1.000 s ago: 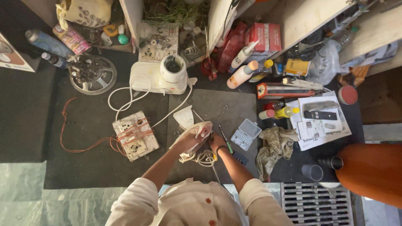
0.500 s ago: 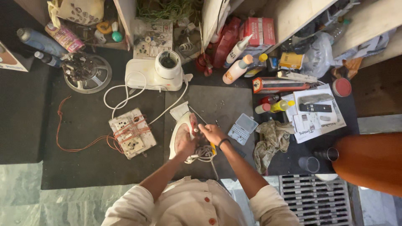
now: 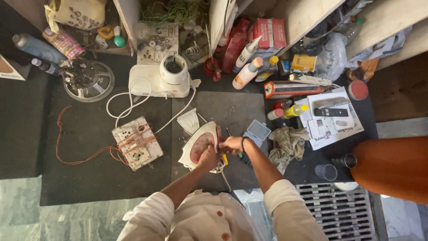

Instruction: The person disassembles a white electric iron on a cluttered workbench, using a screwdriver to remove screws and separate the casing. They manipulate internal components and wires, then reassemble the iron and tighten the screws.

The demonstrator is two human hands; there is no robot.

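Observation:
A white electric iron (image 3: 198, 143) lies tilted on the dark mat (image 3: 232, 109), its stained reddish soleplate facing up. My left hand (image 3: 208, 157) grips the iron's lower rear edge. My right hand (image 3: 232, 143), with a band on the wrist, is closed on the iron's rear end, close beside the left hand. A yellow piece (image 3: 224, 159) and the iron's white cord (image 3: 217, 168) show just below my hands. I cannot tell whether the right hand also holds a tool.
A white mixer base (image 3: 162, 80) and a switchboard wound with orange wire (image 3: 136, 143) sit to the left. A small clear box (image 3: 257, 131), a rag (image 3: 287, 143), bottles (image 3: 247, 73), a remote on papers (image 3: 332, 111), a cup (image 3: 326, 172) and a floor grate (image 3: 339, 209) lie right.
The iron has been turned so its soleplate faces up. My right hand has come down to the iron's rear end beside the left hand.

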